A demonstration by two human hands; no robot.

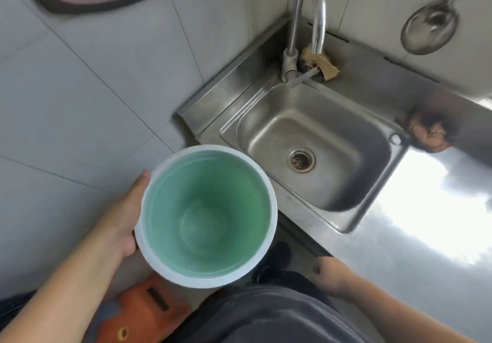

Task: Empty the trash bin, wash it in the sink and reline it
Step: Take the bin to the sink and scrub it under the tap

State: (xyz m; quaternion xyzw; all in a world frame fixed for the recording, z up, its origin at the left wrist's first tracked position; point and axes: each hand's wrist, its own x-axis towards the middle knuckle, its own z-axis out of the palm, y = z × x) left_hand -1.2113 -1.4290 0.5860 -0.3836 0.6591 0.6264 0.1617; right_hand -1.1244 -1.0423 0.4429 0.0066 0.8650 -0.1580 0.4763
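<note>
The left hand (125,218) grips the trash bin (206,216) by its rim, thumb along the white outer edge, holding it upright in the air just off the near left corner of the steel tabletop (439,209). The bin is round, white outside and green inside, and nothing lies in it; no liner shows. Its rim overlaps the near left corner of the sink (314,156) in this view, though whether they touch cannot be told. The sink basin is bare, with a round drain strainer (300,160) in its floor. A curved faucet (308,28) rises from the far left corner of the tabletop, with a worn brown sponge (320,63) at its base. A crumpled brown rag (428,135) lies on the tabletop just beside the sink's right rim. A metal ladle (428,29) hangs against the tiled wall behind. The right hand (331,276) hangs loose and holds nothing, near the tabletop's front edge.
</note>
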